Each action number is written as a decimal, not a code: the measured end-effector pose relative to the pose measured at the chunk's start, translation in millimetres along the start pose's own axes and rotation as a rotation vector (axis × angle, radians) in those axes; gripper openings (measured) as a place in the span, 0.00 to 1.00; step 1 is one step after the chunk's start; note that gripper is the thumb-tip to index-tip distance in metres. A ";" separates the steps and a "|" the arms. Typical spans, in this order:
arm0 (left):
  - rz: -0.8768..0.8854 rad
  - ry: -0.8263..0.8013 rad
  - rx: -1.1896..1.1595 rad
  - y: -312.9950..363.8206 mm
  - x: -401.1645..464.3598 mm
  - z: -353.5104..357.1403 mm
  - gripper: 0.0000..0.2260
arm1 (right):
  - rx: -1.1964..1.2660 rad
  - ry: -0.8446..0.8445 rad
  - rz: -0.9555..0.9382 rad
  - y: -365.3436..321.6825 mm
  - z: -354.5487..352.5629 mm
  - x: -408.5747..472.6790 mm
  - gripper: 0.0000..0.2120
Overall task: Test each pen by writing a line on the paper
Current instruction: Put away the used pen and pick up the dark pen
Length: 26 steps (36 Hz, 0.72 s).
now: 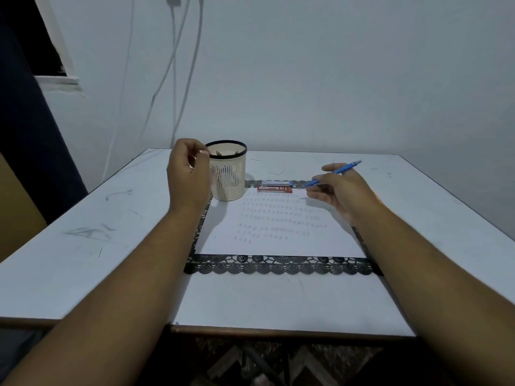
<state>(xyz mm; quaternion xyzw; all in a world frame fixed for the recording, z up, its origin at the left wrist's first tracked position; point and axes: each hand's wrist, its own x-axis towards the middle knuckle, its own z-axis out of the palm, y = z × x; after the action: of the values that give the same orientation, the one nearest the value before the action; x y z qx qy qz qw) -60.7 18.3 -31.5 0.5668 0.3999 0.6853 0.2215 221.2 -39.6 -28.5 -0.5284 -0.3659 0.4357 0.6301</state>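
Observation:
A white paper (pixel 278 240) with several rows of faint marks lies on a black lace mat (pixel 278 267). My right hand (pixel 338 190) holds a blue pen (pixel 334 174) above the paper's far right corner, tip pointing left. A cream pen holder (pixel 230 176) with a black rim stands at the paper's far left corner, with pen ends showing inside. My left hand (pixel 188 174) hovers beside the holder's rim with fingers curled, thumb and fingertips close together; I cannot tell whether it holds anything.
A small red and white box (pixel 275 189) and a blue-white one behind it lie at the paper's far edge. The white table (pixel 83 260) carries scribbles on its left. Cables hang down the wall behind.

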 end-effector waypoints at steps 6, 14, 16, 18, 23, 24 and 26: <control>-0.158 -0.072 0.147 -24.1 0.3 5.5 0.31 | 0.000 0.028 -0.108 -2.9 9.5 -2.2 0.06; -0.347 -0.254 0.244 -30.7 -1.5 11.8 0.55 | -0.103 0.028 -0.267 -16.0 36.8 -4.2 0.07; -0.355 -0.285 0.243 -32.4 0.5 12.6 0.55 | -0.141 0.026 -0.367 -24.6 48.5 -3.0 0.05; -0.349 -0.304 0.211 -31.6 -0.3 14.5 0.51 | -0.184 0.000 -0.501 -34.3 61.2 -1.2 0.06; -0.318 -0.276 0.176 -36.4 0.2 16.3 0.39 | -0.325 -0.022 -0.772 -56.5 95.0 5.1 0.13; -0.319 -0.276 0.171 -36.8 1.1 16.1 0.38 | -0.360 -0.020 -0.805 -59.6 102.0 7.1 0.14; -0.307 -0.281 0.170 -36.9 2.4 15.8 0.37 | -0.405 -0.033 -0.835 -62.7 114.8 12.0 0.15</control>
<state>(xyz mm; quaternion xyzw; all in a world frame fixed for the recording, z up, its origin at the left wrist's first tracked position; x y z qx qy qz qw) -51.8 46.3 -59.0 0.6056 0.5033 0.5217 0.3282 129.8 7.6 53.2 -0.4412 -0.6351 0.0731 0.6297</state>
